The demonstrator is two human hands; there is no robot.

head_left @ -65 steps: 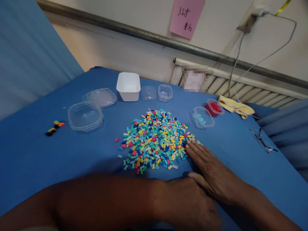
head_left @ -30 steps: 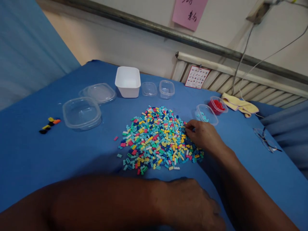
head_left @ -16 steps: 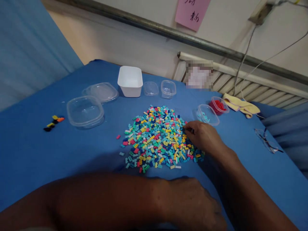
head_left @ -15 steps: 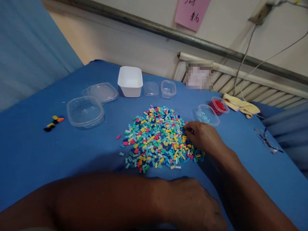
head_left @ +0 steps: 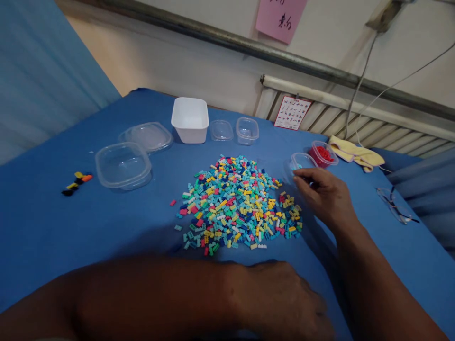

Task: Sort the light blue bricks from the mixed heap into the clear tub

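A heap of small bricks in several colours (head_left: 236,201) lies in the middle of the blue table (head_left: 71,227). My right hand (head_left: 325,194) hovers just right of the heap, its fingers curled in a pinch near a small clear tub (head_left: 301,161) with a few light-blue pieces; what the fingertips hold is too small to name. Behind that tub stands another clear tub with red pieces (head_left: 323,154). My left hand (head_left: 280,303) rests at the near edge, forearm across the front, fingers loosely curled and partly out of sight.
At the back stand a white square bowl (head_left: 189,119), a small clear lid (head_left: 221,130) and a small clear tub (head_left: 247,130). A larger clear container (head_left: 122,164) and its lid (head_left: 147,136) sit left. Dark and yellow pieces (head_left: 76,183) lie far left. Glasses (head_left: 396,206) and a yellow cloth (head_left: 353,155) lie right.
My right hand has lifted off the heap's right edge and moved right and back toward the clear tub with light-blue pieces. The left hand has stayed put.
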